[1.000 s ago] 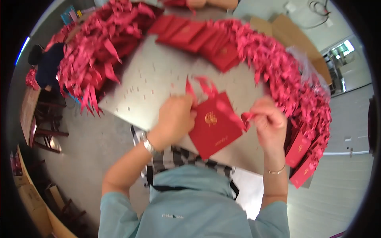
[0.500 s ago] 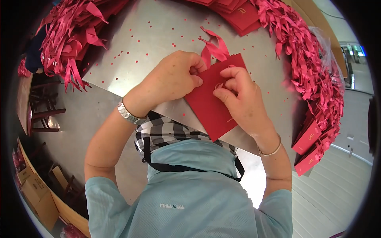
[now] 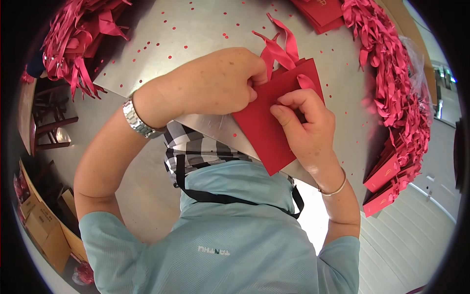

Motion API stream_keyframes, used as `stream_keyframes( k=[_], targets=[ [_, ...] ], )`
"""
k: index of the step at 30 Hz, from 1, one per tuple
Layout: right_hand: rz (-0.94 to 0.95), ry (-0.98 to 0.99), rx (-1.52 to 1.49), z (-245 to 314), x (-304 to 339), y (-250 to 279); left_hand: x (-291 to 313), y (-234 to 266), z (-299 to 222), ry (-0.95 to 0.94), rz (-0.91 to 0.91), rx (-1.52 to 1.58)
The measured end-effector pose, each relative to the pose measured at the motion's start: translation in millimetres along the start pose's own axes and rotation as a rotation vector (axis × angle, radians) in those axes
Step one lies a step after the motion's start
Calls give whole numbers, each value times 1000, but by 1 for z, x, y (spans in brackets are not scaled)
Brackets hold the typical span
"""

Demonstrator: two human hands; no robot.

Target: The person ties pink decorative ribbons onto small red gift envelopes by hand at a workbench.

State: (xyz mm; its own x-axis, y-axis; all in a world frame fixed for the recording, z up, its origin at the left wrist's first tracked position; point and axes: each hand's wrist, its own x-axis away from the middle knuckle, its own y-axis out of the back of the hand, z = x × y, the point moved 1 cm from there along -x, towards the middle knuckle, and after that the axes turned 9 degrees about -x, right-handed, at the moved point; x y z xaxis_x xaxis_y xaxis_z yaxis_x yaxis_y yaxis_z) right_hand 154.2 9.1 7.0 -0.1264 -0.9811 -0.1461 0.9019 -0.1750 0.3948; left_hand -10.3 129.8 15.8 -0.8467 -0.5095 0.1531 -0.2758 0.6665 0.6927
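A flat red paper bag (image 3: pixel 268 133) lies tilted at the table's near edge, its visible face plain. Pink ribbon loops (image 3: pixel 284 51) stick up past its top edge, and a short ribbon piece (image 3: pixel 306 82) shows on the face beside my right index finger. My left hand (image 3: pixel 223 81) is closed on the bag's upper left edge, its fingertips partly hidden. Over the bag's right half, my right hand (image 3: pixel 311 125) has curled fingers, thumb and index tip close together; what they pinch, if anything, cannot be made out.
Piles of red bags with pink ribbons (image 3: pixel 391 93) line the table's right side; another ribbon pile (image 3: pixel 81 39) sits at the left. More red bags (image 3: pixel 320 14) lie at the far edge. Small red paper dots dot the metal table (image 3: pixel 205 29). Cardboard boxes (image 3: pixel 44 223) stand at lower left.
The bag has shifted slightly right, and the gold marks on its face no longer show. A ribbon piece now shows by my right fingers. My left forearm has swung outward, the hand still at the bag's edge.
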Motion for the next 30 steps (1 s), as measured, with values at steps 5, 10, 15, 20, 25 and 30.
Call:
stream_keyframes(
  k=[5, 10, 15, 20, 25, 30],
  targets=[
    [24, 169, 107, -5, -3, -6, 5, 4, 0, 32, 23, 98],
    [51, 72, 144, -1, -5, -8, 8, 6, -1, 105, 43, 208],
    [45, 136, 149, -1, -3, -8, 10, 4, 2, 101, 36, 241],
    [68, 101, 137, 0, -3, -9, 16, -3, 0, 146, -73, 474],
    [23, 41, 39, -5, -1, -13, 18, -3, 2, 126, -53, 570],
    [-15, 20, -17, -7, 1, -17, 18, -5, 6, 106, -24, 676]
  ],
)
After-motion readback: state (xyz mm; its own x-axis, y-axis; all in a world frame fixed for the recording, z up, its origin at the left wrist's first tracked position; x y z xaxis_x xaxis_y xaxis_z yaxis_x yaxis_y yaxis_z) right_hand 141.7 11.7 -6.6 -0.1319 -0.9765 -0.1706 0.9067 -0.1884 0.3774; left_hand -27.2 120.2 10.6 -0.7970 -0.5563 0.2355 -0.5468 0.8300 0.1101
